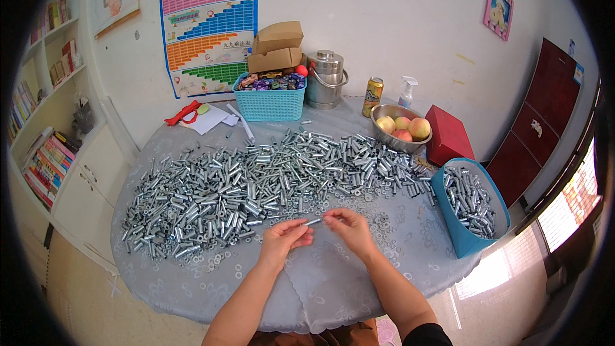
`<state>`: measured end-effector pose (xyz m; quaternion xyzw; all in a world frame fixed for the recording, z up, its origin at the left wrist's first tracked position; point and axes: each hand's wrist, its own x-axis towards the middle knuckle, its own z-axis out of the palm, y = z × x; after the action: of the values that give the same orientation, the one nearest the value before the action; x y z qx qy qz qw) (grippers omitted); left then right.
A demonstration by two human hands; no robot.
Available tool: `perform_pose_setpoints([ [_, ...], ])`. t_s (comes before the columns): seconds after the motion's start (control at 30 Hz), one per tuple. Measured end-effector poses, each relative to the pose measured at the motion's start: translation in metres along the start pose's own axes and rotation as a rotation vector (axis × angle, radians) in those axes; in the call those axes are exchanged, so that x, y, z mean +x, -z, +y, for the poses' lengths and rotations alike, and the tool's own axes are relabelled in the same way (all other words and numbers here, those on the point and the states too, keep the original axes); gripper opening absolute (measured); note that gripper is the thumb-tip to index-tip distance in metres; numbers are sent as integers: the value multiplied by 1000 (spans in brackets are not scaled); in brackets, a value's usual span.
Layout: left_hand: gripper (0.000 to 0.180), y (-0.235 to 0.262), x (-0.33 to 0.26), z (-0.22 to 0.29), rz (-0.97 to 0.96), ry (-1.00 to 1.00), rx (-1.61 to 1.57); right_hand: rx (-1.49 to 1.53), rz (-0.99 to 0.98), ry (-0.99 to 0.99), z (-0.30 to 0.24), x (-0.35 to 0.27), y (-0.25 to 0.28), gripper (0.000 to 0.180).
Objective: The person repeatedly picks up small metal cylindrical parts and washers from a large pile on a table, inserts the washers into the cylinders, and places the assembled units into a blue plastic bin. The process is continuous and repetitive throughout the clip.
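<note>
Metal sleeve heap [256, 179] ahead, blue bin [471, 208] right; near cloth [333, 282] seemingly open.

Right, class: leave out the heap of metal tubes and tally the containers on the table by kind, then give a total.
Baskets: 1, teal
Metal pots with lid: 1
Metal bowls: 1, holding fruit
Drink cans: 1
Spray bottles: 1
Blue bins: 1, holding tubes
Total: 6
</note>
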<state>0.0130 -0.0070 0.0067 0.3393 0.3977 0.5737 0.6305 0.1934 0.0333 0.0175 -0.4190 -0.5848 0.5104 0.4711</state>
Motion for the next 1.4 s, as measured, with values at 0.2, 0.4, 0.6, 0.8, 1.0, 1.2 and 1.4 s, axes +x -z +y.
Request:
perform_pose_setpoints([
  [0.2, 23, 5, 2, 5, 124, -26, -111, -306, 277, 190, -5, 11, 21, 15],
  [0.4, 22, 2, 1, 5, 120, -14, -95, -902, 218, 453, 16, 17, 23, 17],
  [0.6, 21, 1, 1, 3, 116, 8, -81, -979, 141, 373, 26, 26, 23, 15],
  [0.8, 21, 1, 0, 3, 100, 15, -94, -764, 145, 193, 7, 20, 19, 17],
  [1.0, 22, 2, 0, 2, 91, 49, -99, -63, -82, 96, -5, 5, 6, 21],
  [1.2, 22, -2, -1, 5, 63, 79, -48, -37, -114, 209, -4, 3, 2, 18],
  [1.4, 20, -6, -6, 5, -10, -9, 46, -320, -136, -140, -8, 2, 9, 28],
])
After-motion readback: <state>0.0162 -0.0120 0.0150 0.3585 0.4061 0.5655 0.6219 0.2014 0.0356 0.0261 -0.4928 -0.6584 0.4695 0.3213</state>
